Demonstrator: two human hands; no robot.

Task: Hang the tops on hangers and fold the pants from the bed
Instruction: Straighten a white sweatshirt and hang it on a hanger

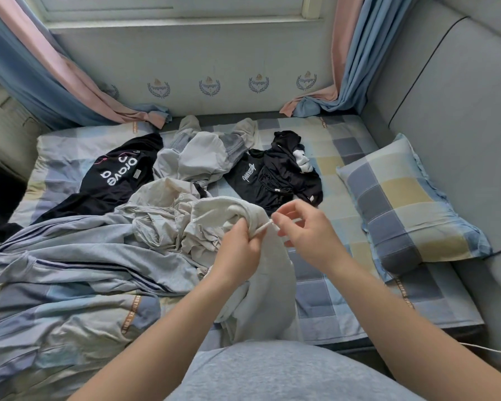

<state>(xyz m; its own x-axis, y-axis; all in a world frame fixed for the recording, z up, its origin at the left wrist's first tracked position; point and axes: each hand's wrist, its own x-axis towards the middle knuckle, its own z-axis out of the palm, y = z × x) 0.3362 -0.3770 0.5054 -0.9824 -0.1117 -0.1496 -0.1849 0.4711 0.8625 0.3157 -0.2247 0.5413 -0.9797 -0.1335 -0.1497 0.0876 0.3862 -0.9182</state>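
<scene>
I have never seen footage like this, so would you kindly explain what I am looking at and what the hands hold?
There is no machine here: a person wears one wide-angle camera on the head, looking down at their own bare hands. The left hand grips a pale garment, and the right hand pinches its white drawstring. On the checked bed lie a black top with white lettering, a second black top, a light grey garment between them, and a striped blue-grey garment at the left. A checked pillow lies at the right.
</scene>
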